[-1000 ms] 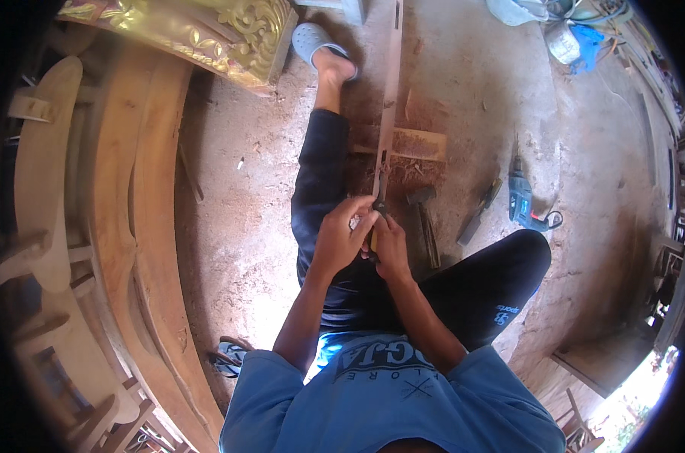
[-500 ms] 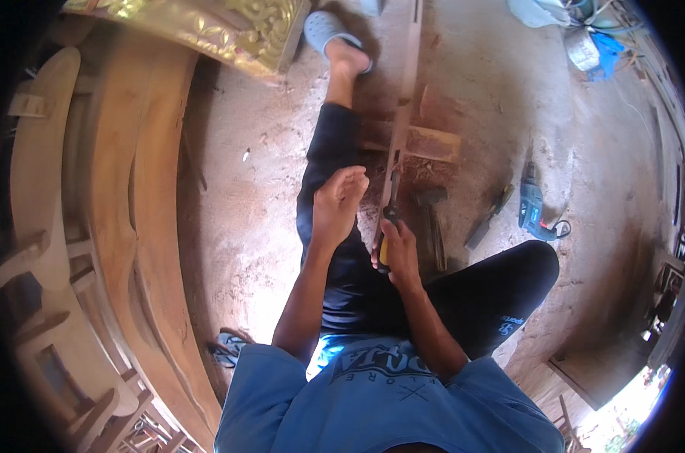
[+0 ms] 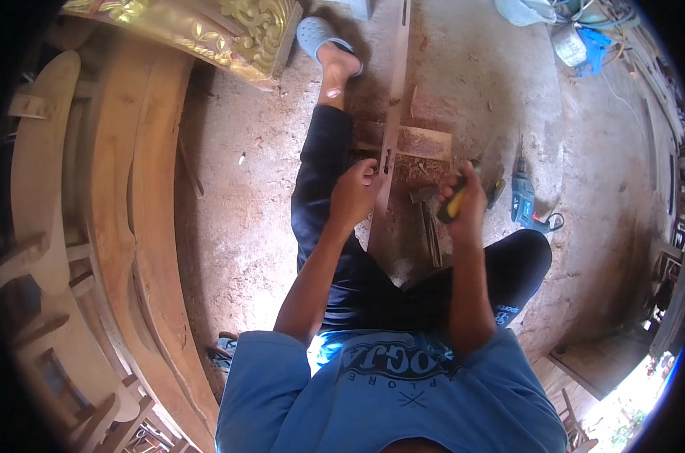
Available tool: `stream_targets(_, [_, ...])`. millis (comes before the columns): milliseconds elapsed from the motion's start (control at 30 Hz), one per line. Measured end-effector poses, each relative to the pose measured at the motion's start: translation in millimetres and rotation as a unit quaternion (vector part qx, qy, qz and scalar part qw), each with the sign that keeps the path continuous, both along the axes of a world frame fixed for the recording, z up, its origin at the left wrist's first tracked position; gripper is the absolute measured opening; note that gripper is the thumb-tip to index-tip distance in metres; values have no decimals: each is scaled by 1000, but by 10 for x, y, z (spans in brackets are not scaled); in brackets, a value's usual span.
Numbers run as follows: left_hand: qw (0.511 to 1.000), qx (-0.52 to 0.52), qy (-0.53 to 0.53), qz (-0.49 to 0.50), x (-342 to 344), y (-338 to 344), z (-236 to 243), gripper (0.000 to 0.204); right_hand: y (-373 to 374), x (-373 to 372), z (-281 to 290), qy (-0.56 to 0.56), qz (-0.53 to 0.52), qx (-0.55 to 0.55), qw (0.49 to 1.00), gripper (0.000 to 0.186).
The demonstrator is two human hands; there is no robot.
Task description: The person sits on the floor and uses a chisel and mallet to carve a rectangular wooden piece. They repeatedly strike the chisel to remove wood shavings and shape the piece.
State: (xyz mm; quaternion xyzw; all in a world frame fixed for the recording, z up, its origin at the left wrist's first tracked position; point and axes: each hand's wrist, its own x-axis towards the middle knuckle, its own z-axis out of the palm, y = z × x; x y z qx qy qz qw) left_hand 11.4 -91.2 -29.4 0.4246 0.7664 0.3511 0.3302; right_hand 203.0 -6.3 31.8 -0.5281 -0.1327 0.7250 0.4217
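A long narrow wooden strip (image 3: 395, 98) with slots cut in it runs away from me between my legs, across a wooden block (image 3: 425, 142) strewn with shavings. My left hand (image 3: 355, 195) is at the strip's left edge, its fingers curled against the wood beside a slot. To the right, my right hand (image 3: 467, 202) is raised off the strip and wrapped round the yellow-and-black handle of a chisel (image 3: 455, 204); its blade is blurred. Below that hand lies a hammer (image 3: 431, 230) on the floor. Another dark-and-yellow tool (image 3: 496, 192) lies partly hidden behind my right hand.
A blue power drill (image 3: 523, 202) with its cord lies farther right. Long shaped boards (image 3: 157, 226) and wooden frame parts line the left side. A gilded carved panel (image 3: 244, 38) stands at the far left; a bucket with a blue bag (image 3: 576, 49) is at the far right.
My right hand has lifted the chisel off the strip and swung it right and up. My left hand has moved right, from above my leg to the strip, its fingers now curled.
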Motion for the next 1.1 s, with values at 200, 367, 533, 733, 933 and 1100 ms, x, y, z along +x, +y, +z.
stream_targets(200, [839,-301,110,-440,-338,919,-644,57,-133,735,-315,-72,36,6,997,21])
stream_targets(367, [980,-78,51,178,-733,1577,-876,53,-379,702,-346,-81,43,-48,995,24])
stream_targets(533, [978,-45,151,-136,-298,1074,-323,35,-382,600,-313,-46,118,-33,991,27])
stream_targets(733, [879,170,156,-417,576,-17,436,79,-708,601,-340,-226,353,127,899,33])
stream_targets(933, [863,263,90,-422,858,-248,428,71,-758,828,-54,-133,372,21,918,40])
stream_targets(1100, [887,265,-97,-367,1135,-174,518,51,-218,635,-523,-457,451,165,749,30])
